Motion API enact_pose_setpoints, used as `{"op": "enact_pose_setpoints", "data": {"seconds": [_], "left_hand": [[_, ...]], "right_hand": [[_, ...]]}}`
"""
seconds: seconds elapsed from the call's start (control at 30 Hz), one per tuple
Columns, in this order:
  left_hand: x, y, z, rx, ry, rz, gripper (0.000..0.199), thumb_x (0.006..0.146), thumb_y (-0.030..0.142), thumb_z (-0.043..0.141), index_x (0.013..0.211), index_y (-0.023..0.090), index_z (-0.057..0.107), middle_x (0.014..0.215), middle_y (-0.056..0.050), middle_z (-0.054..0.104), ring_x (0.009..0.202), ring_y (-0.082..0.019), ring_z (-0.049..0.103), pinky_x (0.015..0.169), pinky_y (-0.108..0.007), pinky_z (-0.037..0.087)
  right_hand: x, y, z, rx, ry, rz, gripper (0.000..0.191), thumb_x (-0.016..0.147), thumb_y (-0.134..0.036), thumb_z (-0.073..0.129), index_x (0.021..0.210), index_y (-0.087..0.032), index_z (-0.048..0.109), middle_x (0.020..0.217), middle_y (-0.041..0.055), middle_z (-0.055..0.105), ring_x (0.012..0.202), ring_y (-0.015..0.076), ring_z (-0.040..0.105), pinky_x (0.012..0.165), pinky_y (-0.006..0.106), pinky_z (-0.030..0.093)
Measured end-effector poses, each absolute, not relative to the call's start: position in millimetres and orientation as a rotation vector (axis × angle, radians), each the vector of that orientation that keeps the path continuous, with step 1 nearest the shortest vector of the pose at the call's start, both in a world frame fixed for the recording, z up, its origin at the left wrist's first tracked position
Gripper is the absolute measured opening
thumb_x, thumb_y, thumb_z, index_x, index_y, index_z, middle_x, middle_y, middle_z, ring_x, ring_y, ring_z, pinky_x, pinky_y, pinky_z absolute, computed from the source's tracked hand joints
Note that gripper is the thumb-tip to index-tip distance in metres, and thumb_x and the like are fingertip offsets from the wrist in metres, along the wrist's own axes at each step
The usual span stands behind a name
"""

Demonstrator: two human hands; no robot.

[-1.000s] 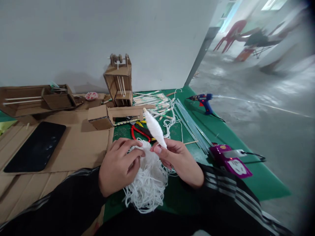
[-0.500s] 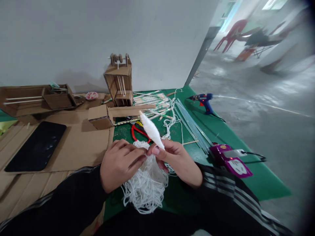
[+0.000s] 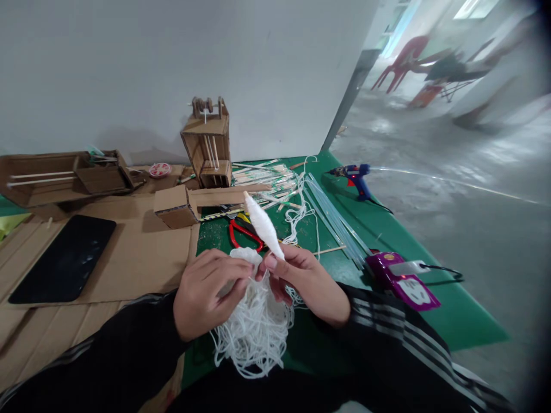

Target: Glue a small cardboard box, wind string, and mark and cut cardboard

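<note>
A wooden stick wound with white yarn [image 3: 263, 223], thick in the middle and bare at its upper tip, slants up from my right hand [image 3: 305, 278]. My right thumb and fingers pinch its lower end. Just left of it, my left hand [image 3: 214, 289] is closed, thumb against fingers, on a strand of yarn running toward the stick. Below both hands hangs a loose tangle of white yarn [image 3: 253, 338]. Red-handled pliers [image 3: 245, 234] lie behind the wound stick, partly hidden by it.
Cardboard boxes [image 3: 174, 205] and an upright cardboard frame [image 3: 209, 140] stand toward the wall. A black tablet [image 3: 64, 258] lies on cardboard at left. Glue sticks [image 3: 336, 218], a blue glue gun [image 3: 357, 179] and a purple power strip [image 3: 402, 279] rest on the green tabletop.
My left hand has drawn slightly left, away from the right, so a short strand of yarn shows between them. The right hand still holds the wound stick.
</note>
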State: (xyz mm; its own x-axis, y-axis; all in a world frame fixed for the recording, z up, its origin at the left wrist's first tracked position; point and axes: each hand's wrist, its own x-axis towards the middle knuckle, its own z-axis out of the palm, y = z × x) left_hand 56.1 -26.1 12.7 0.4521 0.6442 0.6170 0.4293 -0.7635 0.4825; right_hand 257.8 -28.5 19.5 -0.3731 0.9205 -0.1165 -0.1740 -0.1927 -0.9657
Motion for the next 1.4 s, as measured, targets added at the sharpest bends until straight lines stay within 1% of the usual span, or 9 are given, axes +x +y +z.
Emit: {"op": "enact_pose_setpoints", "data": {"seconds": [0.13,0.27,0.37,0.5,0.67,0.8,0.93,1.2,1.4], "left_hand": [[56,-29,10,2.185,1.003,1.156,0.016,0.088,0.009,0.052,0.097,0.022,0.052,0.083,-0.001,0.062,0.071,-0.014,0.057,0.065,-0.026,0.046],[54,-29,7,2.189,1.007,1.095,0.009,0.089,0.017,0.056,0.093,0.023,0.052,0.065,0.007,0.044,0.051,-0.009,0.040,0.051,-0.022,0.035],[52,-29,8,2.138,1.088,1.047,0.010,0.088,0.022,0.061,0.092,0.023,0.051,0.058,0.010,0.036,0.047,-0.008,0.034,0.048,-0.021,0.032],[52,-27,11,1.914,1.160,0.981,0.017,0.088,0.032,0.060,0.089,0.022,0.046,0.073,0.004,0.050,0.063,-0.011,0.050,0.059,-0.023,0.042],[52,-23,14,1.764,1.100,1.081,0.024,0.090,0.034,0.057,0.107,0.022,0.045,0.089,-0.001,0.053,0.078,-0.015,0.056,0.072,-0.029,0.047],[50,-20,22,1.679,1.055,1.051,0.018,0.093,0.035,0.051,0.105,0.022,0.049,0.086,-0.001,0.052,0.079,-0.015,0.054,0.071,-0.028,0.045],[51,-13,28,1.536,0.994,0.804,0.022,0.093,0.041,0.048,0.090,0.020,0.054,0.078,0.000,0.051,0.071,-0.014,0.051,0.064,-0.026,0.044],[57,-18,18,1.607,0.966,0.768,0.016,0.084,0.029,0.063,0.095,0.024,0.052,0.107,-0.009,0.066,0.098,-0.024,0.063,0.080,-0.037,0.053],[54,-24,16,2.008,1.156,0.748,0.018,0.092,0.032,0.050,0.095,0.023,0.065,0.096,-0.006,0.071,0.101,-0.027,0.064,0.092,-0.044,0.048]], "right_hand": [[256,-29,16,-0.934,-1.124,1.798,0.031,0.084,-0.046,0.066,0.080,-0.016,0.061,0.071,-0.0005,0.063,0.039,0.0041,0.043,0.032,0.016,0.027],[257,-29,15,-0.976,-1.094,1.825,0.030,0.083,-0.045,0.068,0.079,-0.017,0.059,0.050,-0.0102,0.037,0.037,0.0024,0.019,0.035,0.018,0.013],[263,-26,20,-1.068,-1.318,1.618,0.031,0.085,-0.046,0.064,0.075,-0.018,0.057,0.053,-0.0089,0.031,0.044,0.0056,0.024,0.040,0.021,0.019],[280,-22,29,-1.204,-1.741,1.340,0.031,0.089,-0.042,0.058,0.071,-0.017,0.055,0.064,-0.0038,0.037,0.058,0.0097,0.033,0.051,0.024,0.027],[301,-22,34,-1.344,-2.047,1.160,0.025,0.091,-0.035,0.055,0.072,-0.019,0.057,0.063,-0.0033,0.042,0.057,0.0107,0.035,0.050,0.024,0.027],[311,-19,41,-1.297,-2.318,1.046,0.021,0.091,-0.030,0.056,0.073,-0.019,0.063,0.059,-0.0031,0.049,0.053,0.0103,0.038,0.049,0.024,0.027],[310,-12,50,-1.050,-2.482,1.078,0.018,0.091,-0.024,0.054,0.081,-0.018,0.068,0.071,0.0016,0.062,0.063,0.0125,0.051,0.058,0.025,0.035],[287,-16,41,-0.889,-1.972,1.459,0.020,0.085,-0.033,0.064,0.091,-0.017,0.055,0.068,-0.0042,0.048,0.054,0.0080,0.037,0.048,0.021,0.029],[275,-18,35,-0.867,-1.706,1.460,0.020,0.090,-0.035,0.060,0.088,-0.017,0.052,0.070,-0.0035,0.046,0.059,0.0085,0.038,0.052,0.021,0.030]]}}
